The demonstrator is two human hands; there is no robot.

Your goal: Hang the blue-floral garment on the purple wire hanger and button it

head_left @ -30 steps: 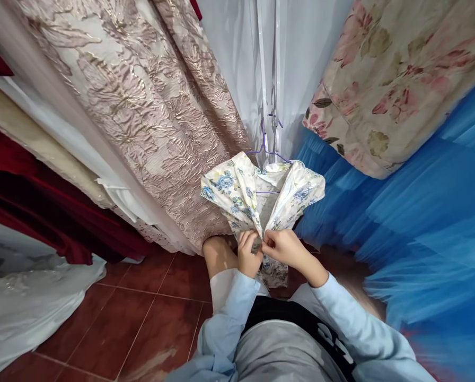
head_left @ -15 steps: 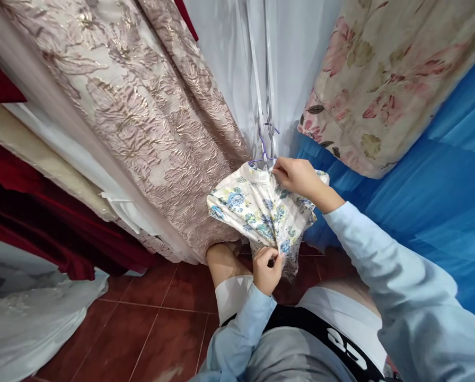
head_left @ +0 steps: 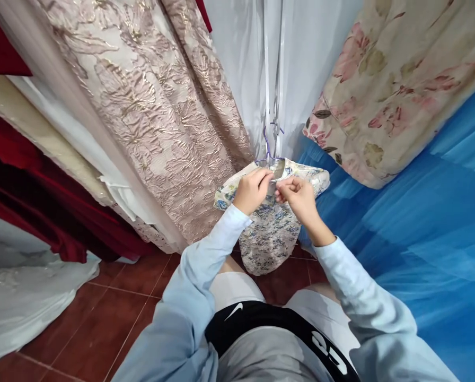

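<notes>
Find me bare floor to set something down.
Bare red tiles show at lower left, between the pale fabric and the left sleeve. It's crowded around the floral garment: left hand and right hand at its neckline, brocade and blue tulle alongside.

Hanger: a thin purple hanger (head_left: 267,150), its hook uppermost, in front of white hanging cloth (head_left: 237,63) with pale straps; what the hook is fastened to cannot be made out.
On the hanger: a floral garment (head_left: 270,241), white with blue and yellow, its shoulders over the hanger's arms, sleeves spread to both sides, the body hanging down.
Floor: dark reddish-brown tiles (head_left: 114,315) with pale joint lines, seen at lower left and in a smaller patch beyond the knees.
At floor level: a whitish draped fabric (head_left: 34,305) at far left, its hem overlapping the tiles in view; contact is unclear.
</notes>
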